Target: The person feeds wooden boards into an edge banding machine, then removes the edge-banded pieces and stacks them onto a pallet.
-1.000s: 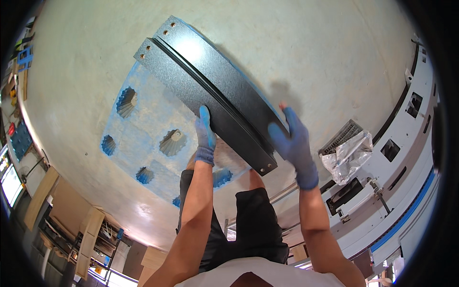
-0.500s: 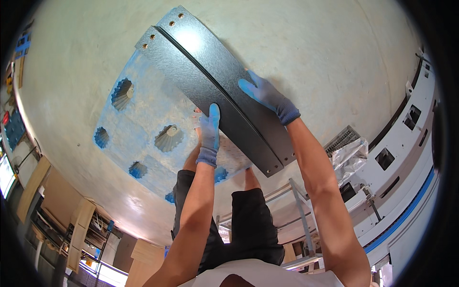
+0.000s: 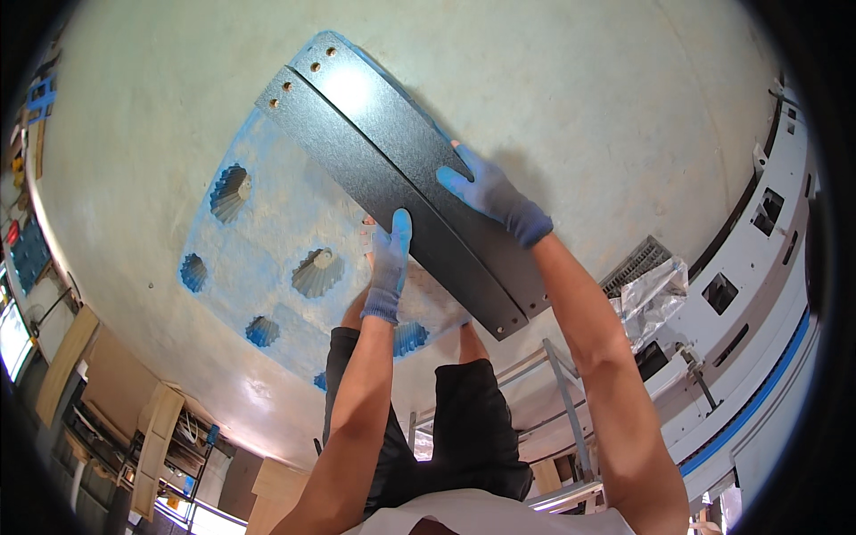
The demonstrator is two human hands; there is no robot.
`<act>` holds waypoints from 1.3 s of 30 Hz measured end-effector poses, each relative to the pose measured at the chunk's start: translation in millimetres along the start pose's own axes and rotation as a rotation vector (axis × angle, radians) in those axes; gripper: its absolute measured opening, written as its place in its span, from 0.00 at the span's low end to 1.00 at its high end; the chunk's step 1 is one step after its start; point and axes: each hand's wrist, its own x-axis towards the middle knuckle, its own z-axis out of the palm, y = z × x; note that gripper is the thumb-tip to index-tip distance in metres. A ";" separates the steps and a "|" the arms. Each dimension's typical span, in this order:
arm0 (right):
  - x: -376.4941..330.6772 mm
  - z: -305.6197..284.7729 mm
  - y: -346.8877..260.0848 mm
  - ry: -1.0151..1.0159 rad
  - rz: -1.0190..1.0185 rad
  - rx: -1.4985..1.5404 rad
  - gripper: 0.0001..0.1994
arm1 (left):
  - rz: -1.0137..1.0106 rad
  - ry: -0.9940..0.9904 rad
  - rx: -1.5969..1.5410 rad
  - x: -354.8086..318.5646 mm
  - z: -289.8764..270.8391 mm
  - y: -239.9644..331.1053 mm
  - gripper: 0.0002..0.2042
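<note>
Two long dark boards (image 3: 357, 167) (image 3: 412, 134) lie side by side at a slant, with a thin seam between them and round holes near their ends. My left hand (image 3: 390, 254), in a blue-grey glove, grips the left board's outer edge, its thumb flat on top and its fingers partly hidden at the side. On the right board's outer edge is my gloved right hand (image 3: 492, 187), with the thumb over the top face and the other fingers down the side. Under the boards is a pale, blue-stained moulded pallet (image 3: 276, 192) with several fluted hollows.
A white machine frame (image 3: 758, 267) curves along the right side. Beside it are a dark grate (image 3: 635, 265) and crumpled silver foil (image 3: 655, 303). A metal stand (image 3: 571, 406) is near my legs. Shelving and wooden boards (image 3: 153, 437) stand at the lower left.
Both boards have come down toward the pallet, and the dark gap between them has narrowed. My hands moved with them and keep their hold on the outer edges.
</note>
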 end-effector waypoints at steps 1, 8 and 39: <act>-2.9 3.6 -9.6 0.077 -0.013 -0.047 0.36 | 0.046 0.030 0.037 2.2 -4.7 -1.7 0.23; -80.2 26.3 -95.7 0.331 -0.352 -0.414 0.39 | 0.042 -0.036 -0.471 -8.5 2.4 39.1 0.22; -56.8 7.0 -51.4 0.383 -0.194 -0.636 0.28 | 0.164 0.187 0.342 3.6 11.6 24.8 0.25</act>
